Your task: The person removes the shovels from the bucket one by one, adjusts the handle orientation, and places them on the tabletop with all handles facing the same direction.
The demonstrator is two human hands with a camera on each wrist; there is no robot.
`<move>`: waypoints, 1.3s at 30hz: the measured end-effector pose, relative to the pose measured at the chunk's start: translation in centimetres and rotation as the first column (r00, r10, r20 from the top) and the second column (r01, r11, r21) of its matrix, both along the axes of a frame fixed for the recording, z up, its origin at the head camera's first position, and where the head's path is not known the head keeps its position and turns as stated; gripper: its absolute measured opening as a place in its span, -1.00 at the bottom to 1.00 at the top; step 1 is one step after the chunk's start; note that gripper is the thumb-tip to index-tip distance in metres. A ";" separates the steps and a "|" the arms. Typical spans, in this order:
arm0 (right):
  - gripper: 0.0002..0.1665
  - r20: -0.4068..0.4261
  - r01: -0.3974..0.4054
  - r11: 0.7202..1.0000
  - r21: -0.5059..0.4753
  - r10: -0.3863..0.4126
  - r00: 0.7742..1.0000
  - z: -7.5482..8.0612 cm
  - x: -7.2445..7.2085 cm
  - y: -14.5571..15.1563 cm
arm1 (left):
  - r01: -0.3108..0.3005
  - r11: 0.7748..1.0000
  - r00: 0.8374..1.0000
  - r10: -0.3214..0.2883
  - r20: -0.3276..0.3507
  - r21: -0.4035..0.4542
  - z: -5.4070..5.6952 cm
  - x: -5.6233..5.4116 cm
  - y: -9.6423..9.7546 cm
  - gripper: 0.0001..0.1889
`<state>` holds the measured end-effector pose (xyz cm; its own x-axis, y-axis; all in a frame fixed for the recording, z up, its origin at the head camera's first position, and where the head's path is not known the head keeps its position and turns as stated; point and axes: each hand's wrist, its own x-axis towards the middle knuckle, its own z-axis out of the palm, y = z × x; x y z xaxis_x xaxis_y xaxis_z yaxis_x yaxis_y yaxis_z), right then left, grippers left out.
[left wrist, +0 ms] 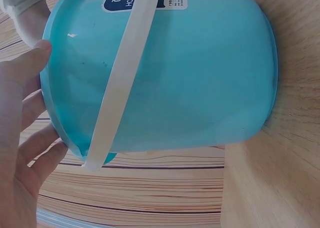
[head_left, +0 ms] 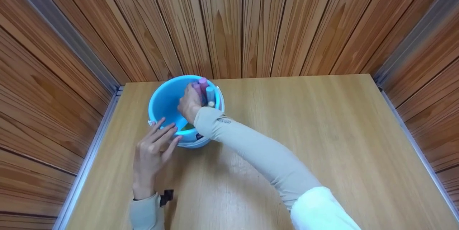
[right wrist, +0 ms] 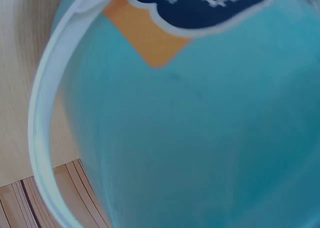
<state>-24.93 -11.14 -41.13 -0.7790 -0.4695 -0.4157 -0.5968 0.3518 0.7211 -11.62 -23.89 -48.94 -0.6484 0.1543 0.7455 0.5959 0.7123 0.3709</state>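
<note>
Right hand (head_left: 190,102) inside bucket (head_left: 162,101)
cannot tell its grip; left hand (head_left: 152,153) spread at rim (head_left: 185,132); bucket looks light, slick; rim suits holding

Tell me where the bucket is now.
In the head view, the bucket stands on the table, left of centre, near the back wall, the left hand at its rim.

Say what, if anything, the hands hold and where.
Left hand touches the bucket's rim; I can't tell whether the right hand grips a purple tube's top.
</note>
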 end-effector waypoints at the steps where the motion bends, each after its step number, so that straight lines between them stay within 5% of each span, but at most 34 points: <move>1: -0.28 0.003 0.001 1.000 0.008 -0.001 1.000 -0.3 0.0 -0.1 | 0.002 1.000 1.000 -0.002 -0.002 -0.002 0.0 -0.1 0.0 -0.47; 13: -0.36 0.052 0.044 0.999 0.011 -0.045 0.998 -2.4 -0.1 -1.1 | 0.010 1.000 1.000 -0.010 -0.010 -0.001 -0.1 0.0 -0.4 -0.44; 28: -0.19 0.072 0.129 0.990 0.051 -0.132 0.989 -2.3 0.1 -0.4 | 0.010 1.000 1.000 -0.010 0.000 -0.006 -0.2 -0.2 -0.2 -0.48; 33: -0.07 0.072 0.100 0.995 0.002 -0.100 0.992 -2.4 0.0 -0.5 | 0.015 1.000 1.000 -0.015 -0.005 -0.007 -0.2 -0.2 -0.2 -0.47; 39: -0.23 0.070 0.016 0.997 -0.077 -0.010 0.998 -2.3 -0.4 -0.7 | 0.007 1.000 1.000 -0.007 -0.013 -0.007 -0.1 -0.2 -0.2 -0.48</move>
<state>-25.32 -11.83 -43.46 -0.7559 -0.4924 -0.4315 -0.6393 0.4130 0.6487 -11.79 -24.12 -49.03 -0.6372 0.1642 0.7530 0.6060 0.7104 0.3579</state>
